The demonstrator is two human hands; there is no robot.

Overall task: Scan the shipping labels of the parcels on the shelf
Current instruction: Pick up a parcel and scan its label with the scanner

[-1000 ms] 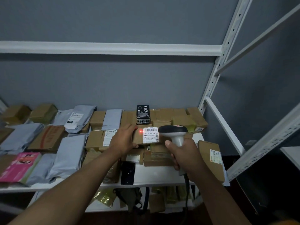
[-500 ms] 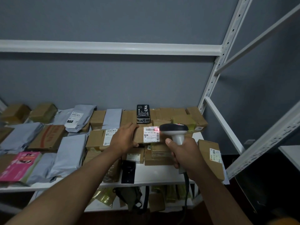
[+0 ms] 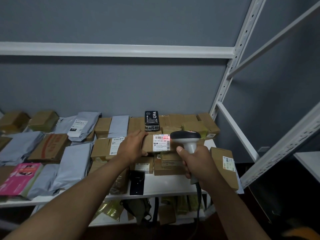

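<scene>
A grey wall backs the white metal shelf [image 3: 173,185], which is crowded with brown boxes and grey mailer bags [image 3: 72,163]; a black box [image 3: 151,120] stands at the back. Your left hand [image 3: 132,148] grips the left end of a brown parcel [image 3: 149,144], tilting its shipping label [image 3: 161,142] toward you. Your right hand [image 3: 197,163] is wrapped round the handle of the scanner [image 3: 186,136], whose red light falls on the label's barcode.

wall [image 3: 121,87]: grey | racking [image 3: 223,87]: white metal | light: dim, perhaps artificial
</scene>
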